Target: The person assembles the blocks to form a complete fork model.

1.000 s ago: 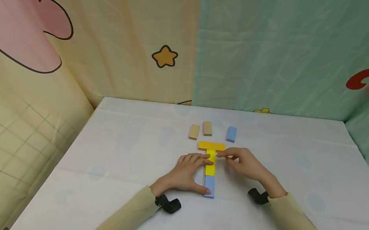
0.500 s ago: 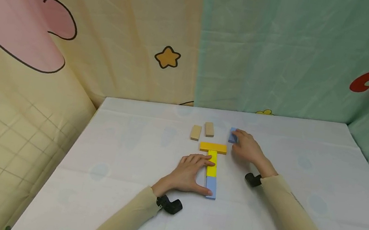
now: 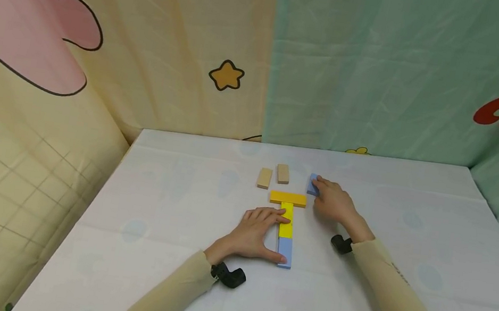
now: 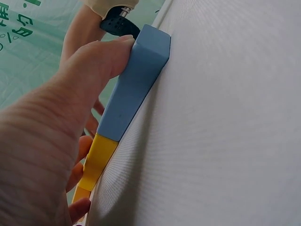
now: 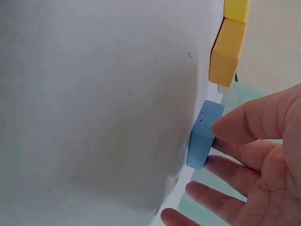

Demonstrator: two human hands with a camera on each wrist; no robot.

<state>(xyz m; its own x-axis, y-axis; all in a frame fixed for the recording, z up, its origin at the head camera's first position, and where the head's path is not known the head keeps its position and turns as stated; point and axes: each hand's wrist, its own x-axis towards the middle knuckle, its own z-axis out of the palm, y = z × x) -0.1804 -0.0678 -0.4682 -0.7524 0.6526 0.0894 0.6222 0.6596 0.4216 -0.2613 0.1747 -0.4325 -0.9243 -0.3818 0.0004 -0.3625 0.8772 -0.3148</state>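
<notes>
In the head view, an orange block [image 3: 288, 199] lies crosswise above a yellow block [image 3: 285, 228] and a light blue block [image 3: 285, 249], which run end to end toward me. My left hand [image 3: 251, 235] rests along this column, its thumb on the light blue block and its fingertips on the yellow one. To the right of the orange block, my right hand [image 3: 336, 203] holds a second blue block [image 3: 311, 187] by thumb and fingertips. The right wrist view shows that blue block [image 5: 202, 134] low against the tabletop, with the ring and little fingers off it.
Two beige wooden blocks [image 3: 264, 178] [image 3: 283, 174] lie behind the orange block, apart from each other. A white cloth covers the table [image 3: 165, 202]. Printed curtains [image 3: 363, 76] hang behind and at the sides.
My right hand has gone from beside the yellow block to the separate blue block, which has shifted slightly toward me. My left hand has stayed on the column.
</notes>
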